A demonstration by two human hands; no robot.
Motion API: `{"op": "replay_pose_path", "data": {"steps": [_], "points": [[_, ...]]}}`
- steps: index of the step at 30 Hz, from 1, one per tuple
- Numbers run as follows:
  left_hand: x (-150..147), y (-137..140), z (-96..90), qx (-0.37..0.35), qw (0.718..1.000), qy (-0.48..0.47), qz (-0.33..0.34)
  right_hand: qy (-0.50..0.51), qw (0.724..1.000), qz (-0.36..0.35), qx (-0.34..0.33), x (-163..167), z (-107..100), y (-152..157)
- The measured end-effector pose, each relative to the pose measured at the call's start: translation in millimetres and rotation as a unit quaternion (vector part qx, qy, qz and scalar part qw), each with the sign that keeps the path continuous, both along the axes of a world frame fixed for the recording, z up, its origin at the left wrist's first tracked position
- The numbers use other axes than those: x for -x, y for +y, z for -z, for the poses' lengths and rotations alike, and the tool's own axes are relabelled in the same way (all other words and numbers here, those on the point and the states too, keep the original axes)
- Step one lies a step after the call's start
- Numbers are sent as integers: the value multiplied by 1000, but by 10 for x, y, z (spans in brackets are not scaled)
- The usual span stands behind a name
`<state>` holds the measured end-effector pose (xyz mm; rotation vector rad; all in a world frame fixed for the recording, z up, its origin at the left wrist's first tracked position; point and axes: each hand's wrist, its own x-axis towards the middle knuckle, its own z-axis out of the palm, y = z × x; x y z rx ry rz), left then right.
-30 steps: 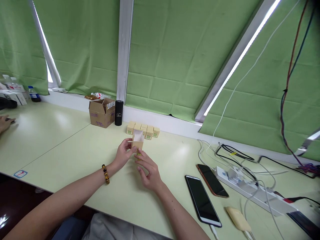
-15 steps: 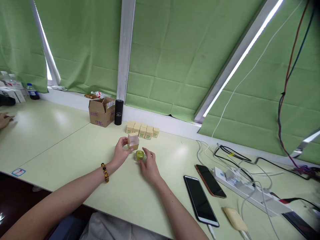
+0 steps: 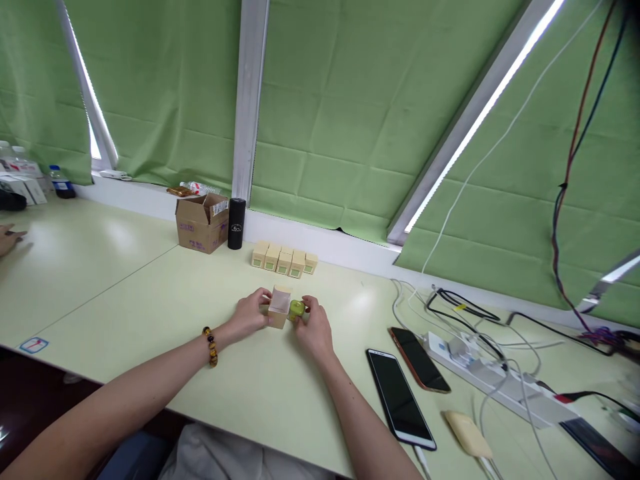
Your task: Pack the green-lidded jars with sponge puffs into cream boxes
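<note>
My left hand (image 3: 251, 311) grips a small open cardboard box (image 3: 279, 316) by its left side, with the pale inside showing at the top. Close beside it on the right is a small jar with a green lid (image 3: 297, 308), pinched between the thumb and fingers of my right hand (image 3: 316, 329). Whether the jar rests on the table or hangs just above it, I cannot tell. Behind both hands stands a cluster of several small cardboard boxes (image 3: 284, 261) with green labels.
A larger open carton (image 3: 201, 225) and a black cylinder (image 3: 237, 224) stand at the back. Two phones (image 3: 400, 399), a white power strip (image 3: 480, 377), cables and a cream-coloured object (image 3: 468, 433) lie on the right. Another person's hand (image 3: 9, 238) rests at the far left.
The small box has moved right and nearer to me in my left hand, tilting more upright. My right hand has closed around the jar and shifted it to the right.
</note>
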<state>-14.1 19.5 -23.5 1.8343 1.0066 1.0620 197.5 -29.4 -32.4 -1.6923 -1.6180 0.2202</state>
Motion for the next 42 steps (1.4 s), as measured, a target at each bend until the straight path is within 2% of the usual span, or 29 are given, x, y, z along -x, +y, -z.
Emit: {"op": "replay_pose_path", "data": {"steps": [3,9,11,16,20,23,32,42], "points": [[-1,-83,-60,-36,999,22,-3,-2,1000,-4,-3,22,-35,-21],[-13,-217,-265,-165,985,-44,-20,-7,1000,-6,-20,50,-75,-57],[-19,-219,-283,-185,982,-44,-22,-8,999,-7,-33,40,-66,-47],[-50,-164,-203,-135,990,-29,-20,34,991,7,-132,27,-122,-45],[-66,-171,-178,-110,993,-41,-23,115,960,-16,-256,99,-265,-135],[-68,-226,-222,-103,993,-52,0,146,937,-61,-311,185,-325,-220],[-78,-338,-307,-98,992,-62,40,121,935,-158,-293,354,-266,-305],[-60,-256,-254,-58,992,-96,56,67,962,-105,-242,256,-308,-291]]}}
